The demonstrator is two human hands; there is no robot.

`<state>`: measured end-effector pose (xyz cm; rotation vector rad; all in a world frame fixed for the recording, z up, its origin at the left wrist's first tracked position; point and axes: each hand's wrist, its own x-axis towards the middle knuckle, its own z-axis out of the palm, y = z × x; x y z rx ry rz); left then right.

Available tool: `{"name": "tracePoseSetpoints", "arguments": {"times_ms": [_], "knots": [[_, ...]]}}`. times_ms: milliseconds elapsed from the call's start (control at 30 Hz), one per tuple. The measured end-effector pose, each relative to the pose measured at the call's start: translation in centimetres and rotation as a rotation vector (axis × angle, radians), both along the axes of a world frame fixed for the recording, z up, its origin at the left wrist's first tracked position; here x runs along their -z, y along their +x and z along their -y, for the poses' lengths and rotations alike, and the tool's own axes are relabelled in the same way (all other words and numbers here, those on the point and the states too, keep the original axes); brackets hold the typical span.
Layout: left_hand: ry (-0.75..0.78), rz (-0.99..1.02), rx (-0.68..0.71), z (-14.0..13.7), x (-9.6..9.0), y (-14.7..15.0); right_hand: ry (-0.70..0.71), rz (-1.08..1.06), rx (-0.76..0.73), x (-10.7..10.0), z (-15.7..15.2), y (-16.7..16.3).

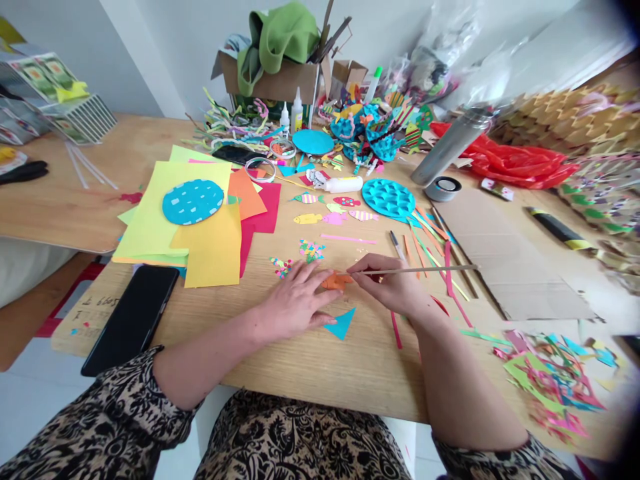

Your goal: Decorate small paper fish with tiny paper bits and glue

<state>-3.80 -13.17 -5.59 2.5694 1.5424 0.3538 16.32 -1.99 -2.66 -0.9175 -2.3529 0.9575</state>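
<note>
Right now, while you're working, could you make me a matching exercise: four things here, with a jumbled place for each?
1. orange paper fish
2. thin wooden stick
3. blue spotted disc
4. flat cardboard sheet

A. on yellow paper
B. held in the right hand
C. on the table's right side
D. at the left hand's fingertips

Pairs: 1-D, 2-B, 3-A, 4-C

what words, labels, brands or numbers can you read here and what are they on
No text reads with certainty.
Handwriting on the table, by the black phone: perhaps "6605", unsure.
Label on the small upright bottle: too small to read.
Label on the taller bottle beside it: too small to read.
Print on the small card near the red plastic bag: too blurred to read.
</note>
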Motion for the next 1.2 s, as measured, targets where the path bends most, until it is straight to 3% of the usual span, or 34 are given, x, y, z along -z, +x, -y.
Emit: {"name": "tracePoseSetpoints", "arguments": {"times_ms": [200,1200], "knots": [[0.006,0.005,0.000,0.0,-0.1,0.0,-0.057,0.005,0.021,0.4,-0.1,-0.1],[0.009,0.012,-0.005,0.1,-0.1,0.0,-0.016,-0.014,0.059,0.9,-0.4,-0.1]]}}
